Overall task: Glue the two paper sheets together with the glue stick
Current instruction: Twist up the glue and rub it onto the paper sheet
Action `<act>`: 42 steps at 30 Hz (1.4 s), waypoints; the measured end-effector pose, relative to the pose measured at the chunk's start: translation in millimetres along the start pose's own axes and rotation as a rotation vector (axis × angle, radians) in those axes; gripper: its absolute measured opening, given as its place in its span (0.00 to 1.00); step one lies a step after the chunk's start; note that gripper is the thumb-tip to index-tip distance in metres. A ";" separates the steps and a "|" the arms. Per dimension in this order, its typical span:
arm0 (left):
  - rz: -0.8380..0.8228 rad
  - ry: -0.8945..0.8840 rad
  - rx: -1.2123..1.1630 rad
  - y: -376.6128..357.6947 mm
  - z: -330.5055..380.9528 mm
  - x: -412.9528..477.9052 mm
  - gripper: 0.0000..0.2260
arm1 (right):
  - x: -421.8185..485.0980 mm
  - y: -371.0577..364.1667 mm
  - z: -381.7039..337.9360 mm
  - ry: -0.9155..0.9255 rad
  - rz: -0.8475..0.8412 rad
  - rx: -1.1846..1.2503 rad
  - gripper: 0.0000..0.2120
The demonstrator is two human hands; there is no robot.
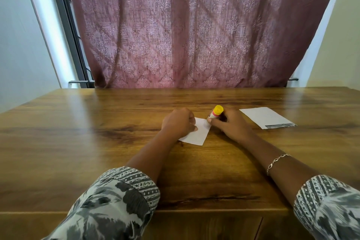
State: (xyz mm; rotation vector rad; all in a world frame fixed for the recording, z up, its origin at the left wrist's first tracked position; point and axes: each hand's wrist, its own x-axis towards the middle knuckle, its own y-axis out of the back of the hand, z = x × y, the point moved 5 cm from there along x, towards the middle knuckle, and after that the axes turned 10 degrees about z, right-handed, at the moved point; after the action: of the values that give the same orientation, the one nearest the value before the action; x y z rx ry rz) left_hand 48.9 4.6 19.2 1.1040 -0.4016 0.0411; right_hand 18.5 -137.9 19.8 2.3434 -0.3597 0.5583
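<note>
A small white paper sheet (pixel 196 134) lies on the wooden table (pixel 97 142) in the middle. My left hand (pixel 178 122) rests on the sheet's left part, fingers curled, thumb pressing the paper down. My right hand (pixel 229 122) grips a glue stick (pixel 215 112) with a yellow cap and white body; the stick leans toward the sheet's far right corner, and I cannot tell whether its tip touches. A second white sheet (pixel 265 117), with a grey strip along its near edge, lies flat to the right, apart from both hands.
A patterned reddish curtain (pixel 194 35) hangs right behind the table's far edge. The table's front edge (pixel 194 211) runs just under my forearms. A thin bracelet (pixel 276 161) sits on my right wrist.
</note>
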 end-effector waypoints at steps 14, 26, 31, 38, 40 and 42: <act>-0.007 -0.017 0.003 0.4 0.4 -1.4 0.12 | -15.0 -0.6 -12.4 0.072 -0.084 0.108 0.08; 0.004 -0.043 0.023 0.7 0.8 -1.1 0.11 | -25.4 0.0 -23.3 0.174 -0.170 0.177 0.08; 0.015 -0.056 0.025 1.9 2.2 -1.6 0.12 | -28.6 -2.6 -28.1 0.201 -0.189 0.210 0.08; -0.031 -0.110 0.002 1.8 2.1 -0.6 0.11 | -26.6 1.7 -29.2 0.122 -0.160 0.426 0.06; -0.077 -0.171 -0.050 4.3 0.9 -0.4 0.13 | -21.8 8.6 -24.3 0.054 -0.068 0.505 0.04; -0.106 -0.203 -0.097 9.1 -3.1 -0.4 0.16 | -17.2 14.2 -17.5 0.000 0.022 0.541 0.07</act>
State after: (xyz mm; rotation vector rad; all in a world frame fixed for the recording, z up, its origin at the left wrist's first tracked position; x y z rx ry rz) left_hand 47.3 11.5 25.8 1.0357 -0.5207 -0.1833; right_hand -7.3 -134.5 31.2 2.8581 -0.2553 0.7370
